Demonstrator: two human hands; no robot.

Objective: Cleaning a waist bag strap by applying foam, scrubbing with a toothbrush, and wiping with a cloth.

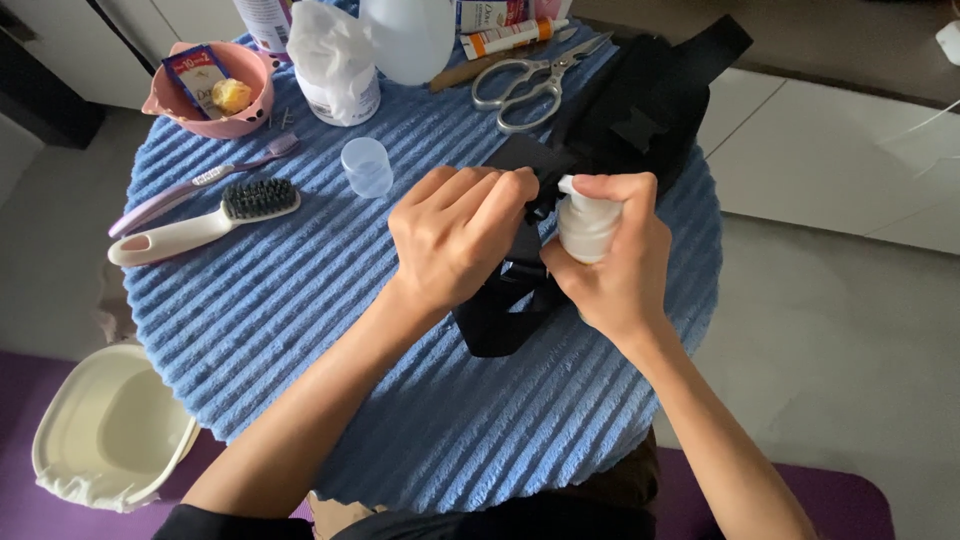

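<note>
My right hand (612,262) grips a small white pump bottle (585,228), its nozzle pointing left. My left hand (458,232) pinches a fold of a black bag (630,110) right next to that nozzle. The bag and its strap (500,315) lie across the right half of a round table covered with a ribbed blue cloth (300,320). A clear plastic cap (367,166) stands just left of my left hand.
On the table's far side are metal scissors (535,78), a white brush with dark bristles (200,225), a lilac toothbrush (195,185), a pink bowl (212,92), a tissue-topped jar (335,65) and a clear jug (408,38). A cream lidded bin (105,430) stands on the floor at lower left.
</note>
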